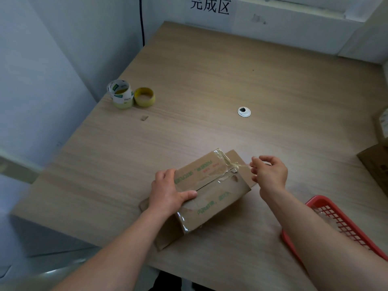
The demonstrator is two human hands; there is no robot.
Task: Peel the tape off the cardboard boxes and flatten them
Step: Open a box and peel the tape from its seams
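Tape stretches rightward from the box into your right hand, which pinches it; your left hand grips the box's left end.

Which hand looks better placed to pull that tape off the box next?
The right hand: it pinches the tape stretched from the box. The left hand grips the opposite end, steadying it.

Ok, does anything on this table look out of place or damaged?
A small brownish scrap lies loose on the table near the tape rolls, outside the red basket. The cardboard box top looks scuffed near its seam. The tape strip stretched off it is just being peeled.
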